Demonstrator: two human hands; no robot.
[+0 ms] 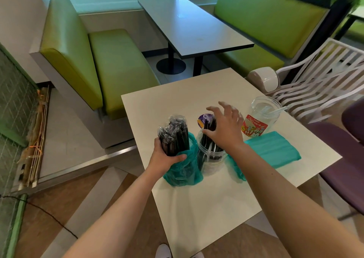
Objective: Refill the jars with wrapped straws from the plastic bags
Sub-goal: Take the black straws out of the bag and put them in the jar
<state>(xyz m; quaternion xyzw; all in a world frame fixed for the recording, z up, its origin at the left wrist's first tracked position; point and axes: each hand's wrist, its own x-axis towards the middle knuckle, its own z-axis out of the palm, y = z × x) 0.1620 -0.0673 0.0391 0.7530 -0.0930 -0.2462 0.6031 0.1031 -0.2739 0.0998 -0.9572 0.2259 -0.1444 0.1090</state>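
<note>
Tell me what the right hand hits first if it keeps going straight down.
Probably the black straws standing in the clear jar; the right hand hovers spread just above their tops, though depth is uncertain.

Black straws (174, 135) stick up from a teal bag (182, 174) on the white table (216, 208), a red-labelled clear jar (260, 118) stands farther back, and green benches (110, 61) sit behind.

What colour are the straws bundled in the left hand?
Black, in clear wrapping; the bundle of straws shows best in the head view.
</note>
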